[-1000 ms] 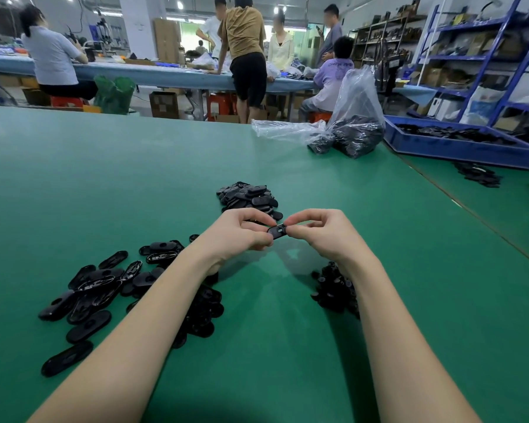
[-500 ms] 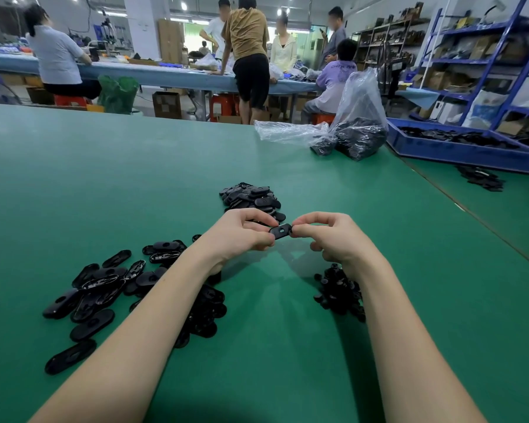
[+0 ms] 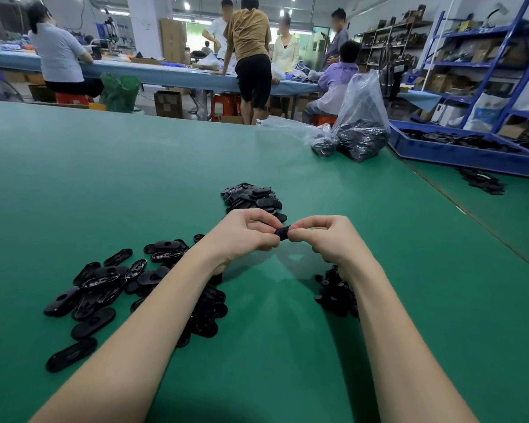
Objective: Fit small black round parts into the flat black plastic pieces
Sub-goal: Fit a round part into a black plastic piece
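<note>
Hands unmoved; left hand [image 3: 245,233] and right hand [image 3: 327,239] pinch piece [image 3: 282,234] (black).

You work at a wide green table [image 3: 135,184]. On your left lies a loose spread of flat black plastic pieces [image 3: 104,288], some overlapping. A smaller heap of flat pieces [image 3: 252,198] lies farther away, near the middle. Under your right forearm sits a pile of small black round parts [image 3: 333,293]. At the far right stand two clear plastic bags [image 3: 361,129] holding black parts, and beside them a blue tray [image 3: 458,155]. In front of the tray a few black pieces [image 3: 481,181] lie scattered.
</note>
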`<state>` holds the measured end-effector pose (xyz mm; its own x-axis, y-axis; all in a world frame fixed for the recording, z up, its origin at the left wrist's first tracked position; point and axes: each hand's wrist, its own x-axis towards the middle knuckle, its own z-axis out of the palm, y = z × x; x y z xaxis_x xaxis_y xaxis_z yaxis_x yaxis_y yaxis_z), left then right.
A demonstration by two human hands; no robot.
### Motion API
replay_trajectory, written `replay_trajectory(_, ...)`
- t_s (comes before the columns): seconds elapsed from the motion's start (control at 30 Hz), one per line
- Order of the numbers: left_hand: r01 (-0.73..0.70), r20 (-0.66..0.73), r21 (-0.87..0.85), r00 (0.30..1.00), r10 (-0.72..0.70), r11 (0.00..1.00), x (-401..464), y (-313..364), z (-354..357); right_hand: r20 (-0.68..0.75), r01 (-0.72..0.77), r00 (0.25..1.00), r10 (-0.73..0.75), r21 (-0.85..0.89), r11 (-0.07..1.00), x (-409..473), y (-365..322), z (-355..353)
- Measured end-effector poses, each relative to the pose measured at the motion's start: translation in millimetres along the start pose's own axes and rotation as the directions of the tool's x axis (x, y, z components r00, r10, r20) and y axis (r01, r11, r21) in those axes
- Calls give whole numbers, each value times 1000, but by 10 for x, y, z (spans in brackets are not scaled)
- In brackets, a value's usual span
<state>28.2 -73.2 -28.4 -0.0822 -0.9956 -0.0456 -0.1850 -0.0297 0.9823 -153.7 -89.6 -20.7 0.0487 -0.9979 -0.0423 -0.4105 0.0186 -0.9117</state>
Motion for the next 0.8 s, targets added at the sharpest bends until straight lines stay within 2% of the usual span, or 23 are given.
replay_trajectory(0.27, -10, -26, 22, 1000, 10, 1000, -17, 23, 20, -27, -26, 999, 26, -14, 1000, -10, -14, 4)
replay_trajectory(0.47, 1, -41, 17, 999, 0, 1000, -22, 44, 29, 29, -61, 998, 60, 30, 998, -30, -18, -36)
replay_trajectory(0.8, -19, -114, 30, 993, 22, 999, -26, 41, 88, 31, 30, 999, -32, 68, 997, 15, -1, -2)
